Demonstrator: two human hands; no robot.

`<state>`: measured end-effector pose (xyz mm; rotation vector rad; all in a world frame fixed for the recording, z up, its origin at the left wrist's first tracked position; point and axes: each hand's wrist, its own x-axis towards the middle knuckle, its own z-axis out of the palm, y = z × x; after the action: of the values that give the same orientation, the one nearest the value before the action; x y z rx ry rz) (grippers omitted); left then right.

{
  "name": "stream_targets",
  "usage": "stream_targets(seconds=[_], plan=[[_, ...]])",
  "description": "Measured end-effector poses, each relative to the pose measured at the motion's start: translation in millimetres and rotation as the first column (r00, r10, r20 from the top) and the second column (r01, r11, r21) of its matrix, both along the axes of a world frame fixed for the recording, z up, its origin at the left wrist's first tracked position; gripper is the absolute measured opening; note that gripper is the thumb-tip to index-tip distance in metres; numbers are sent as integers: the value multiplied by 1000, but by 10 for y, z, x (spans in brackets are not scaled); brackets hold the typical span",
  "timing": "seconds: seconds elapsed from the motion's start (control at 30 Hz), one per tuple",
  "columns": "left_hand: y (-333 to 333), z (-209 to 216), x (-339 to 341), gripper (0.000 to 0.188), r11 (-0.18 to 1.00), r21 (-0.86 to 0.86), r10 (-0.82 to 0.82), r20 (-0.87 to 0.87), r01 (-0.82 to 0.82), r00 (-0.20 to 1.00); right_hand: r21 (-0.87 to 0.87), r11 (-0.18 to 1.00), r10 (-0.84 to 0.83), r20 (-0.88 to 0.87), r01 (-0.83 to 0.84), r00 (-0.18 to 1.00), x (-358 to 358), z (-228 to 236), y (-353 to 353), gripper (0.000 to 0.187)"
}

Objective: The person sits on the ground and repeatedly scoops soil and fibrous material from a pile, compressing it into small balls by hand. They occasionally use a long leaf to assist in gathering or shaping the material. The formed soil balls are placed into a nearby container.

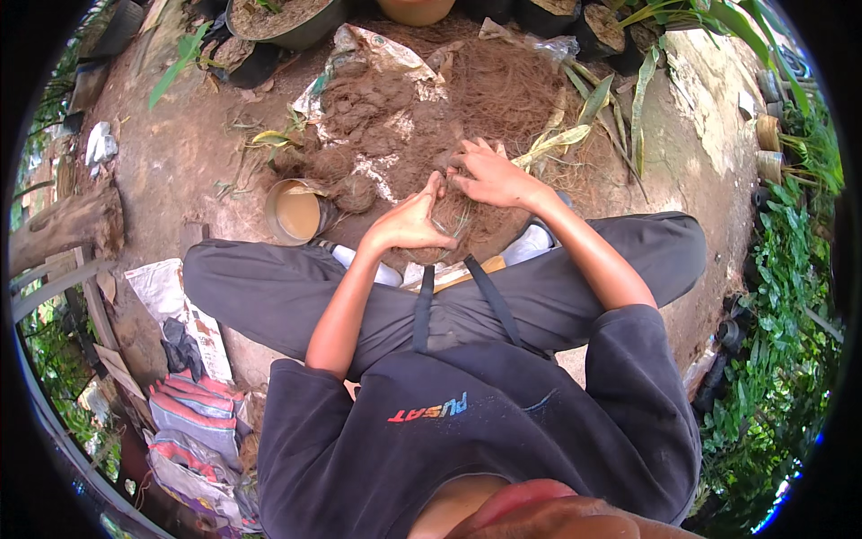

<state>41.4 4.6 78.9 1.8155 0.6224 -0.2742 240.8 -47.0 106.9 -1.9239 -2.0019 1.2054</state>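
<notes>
So, far left there's a chunky log [76, 225] on the ground, with a crumpled white thing [101, 144] a bit farther off. On the near left is a heap of striped cloth [193, 404]. Moving right, a round pot [272, 213] with brown liquid sits just beyond the person's left knee.

Then the left hand [413, 220]: its grip is loose, thumb spread well away from the fingers, curved around the near-left side of a clump of brown fibre [462, 220]. That clump is right in front of the person, between their feet, with a few green strands in it. The right hand [492, 175] is on its far side, fingers bent down close to the left fingertips. It's kinda murky in there, so I can't tell if that grip is clenched on any fibre.

Beyond the right hand is a big tangle of loose fibre [507, 90], then some long green leaves [644, 103], and leafy plants [781, 269] along the right edge.
</notes>
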Motion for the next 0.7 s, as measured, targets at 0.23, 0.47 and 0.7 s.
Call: stream_targets(seconds=[0.23, 0.47, 0.7], plan=[[28, -179, -1, 101, 955, 94, 284, -23, -281, 959, 307, 950, -33, -76, 55, 997, -16, 183, -48, 37], [219, -298, -49, 76, 881, -9, 471, 111, -473, 875, 209, 957, -152, -224, 200, 963, 46, 510, -17, 32], [337, -231, -115, 59, 761, -384, 599, 104, -523, 794, 211, 926, -303, -76, 313, 950, 421, 531, 9, 30]])
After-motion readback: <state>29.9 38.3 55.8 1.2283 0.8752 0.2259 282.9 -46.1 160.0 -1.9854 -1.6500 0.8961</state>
